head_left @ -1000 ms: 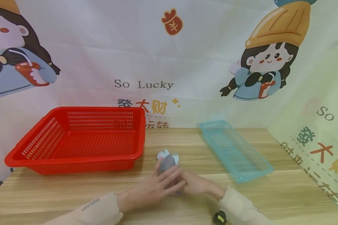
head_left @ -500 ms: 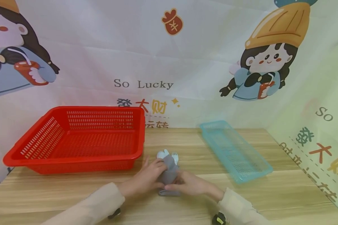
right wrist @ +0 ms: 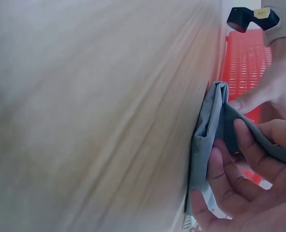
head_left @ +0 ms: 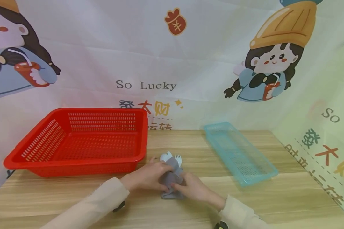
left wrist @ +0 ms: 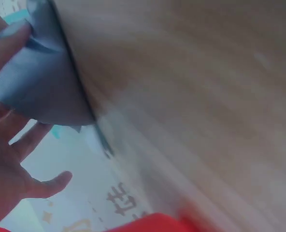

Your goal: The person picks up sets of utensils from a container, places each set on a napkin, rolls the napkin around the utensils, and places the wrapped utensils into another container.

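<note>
In the head view, a folded grey cloth lies on the table around white cutlery. A spoon's rounded end and a fork's tines stick out at its far end, with another pale tip between them. My left hand holds the cloth's left side, thumb near and fingers farther off. From the right, my right hand pinches a raised flap between thumb and fingers. The right wrist view shows that flap standing off the folded layers. In the left wrist view, my left thumb lies on the cloth.
A large red basket stands at the left, close to my left hand. Back right is a narrow light-blue basket. A printed cloth backdrop closes off the wood table's back and sides.
My left hand has drawn back from across the cloth's top to its left side. The near flap now shows between both hands. The cutlery and baskets stay in place.
</note>
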`<state>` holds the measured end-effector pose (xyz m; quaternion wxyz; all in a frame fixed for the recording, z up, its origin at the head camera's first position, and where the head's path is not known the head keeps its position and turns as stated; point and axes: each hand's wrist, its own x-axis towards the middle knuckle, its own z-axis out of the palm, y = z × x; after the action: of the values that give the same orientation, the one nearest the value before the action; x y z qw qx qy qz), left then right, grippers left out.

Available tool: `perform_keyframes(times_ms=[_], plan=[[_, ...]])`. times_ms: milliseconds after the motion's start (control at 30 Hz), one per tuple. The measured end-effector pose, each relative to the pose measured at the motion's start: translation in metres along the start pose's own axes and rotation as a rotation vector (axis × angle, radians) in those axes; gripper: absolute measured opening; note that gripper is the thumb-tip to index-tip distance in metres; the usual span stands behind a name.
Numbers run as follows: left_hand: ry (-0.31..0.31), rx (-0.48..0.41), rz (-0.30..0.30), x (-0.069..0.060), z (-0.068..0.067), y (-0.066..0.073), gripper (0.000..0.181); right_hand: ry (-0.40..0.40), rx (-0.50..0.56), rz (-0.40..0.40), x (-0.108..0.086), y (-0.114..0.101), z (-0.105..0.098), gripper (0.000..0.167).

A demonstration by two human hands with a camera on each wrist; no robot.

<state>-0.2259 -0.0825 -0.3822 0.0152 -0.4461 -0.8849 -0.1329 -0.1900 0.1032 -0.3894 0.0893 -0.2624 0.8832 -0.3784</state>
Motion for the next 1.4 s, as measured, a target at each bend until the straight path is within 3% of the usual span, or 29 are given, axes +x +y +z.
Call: perform_keyframes(times_ms=[267,567,933,1067,1267,1400], plan=[[-0.060,-0.035,-0.070,0.000,0.002,-0.009,0.041,0.038,-0.009,0.021,-0.002,0.001,-0.001,0.018],[-0.047,-0.022,-0.107,0.008,0.002,-0.012,0.028,-0.005,0.220,0.163,-0.006,0.002,-0.003,0.017],[-0.035,0.005,-0.105,0.011,0.002,-0.011,0.025,0.025,0.372,0.279,-0.009,-0.002,-0.005,0.024],[-0.034,0.016,-0.108,0.011,0.003,-0.011,0.023,0.011,0.347,0.281,-0.012,-0.001,-0.007,0.022],[-0.062,0.036,-0.130,0.010,0.007,-0.013,0.029,0.014,0.112,0.232,-0.018,0.005,-0.009,0.021],[0.000,0.048,-0.144,0.005,0.008,-0.008,0.034,0.018,0.091,0.211,-0.018,0.006,-0.008,0.020]])
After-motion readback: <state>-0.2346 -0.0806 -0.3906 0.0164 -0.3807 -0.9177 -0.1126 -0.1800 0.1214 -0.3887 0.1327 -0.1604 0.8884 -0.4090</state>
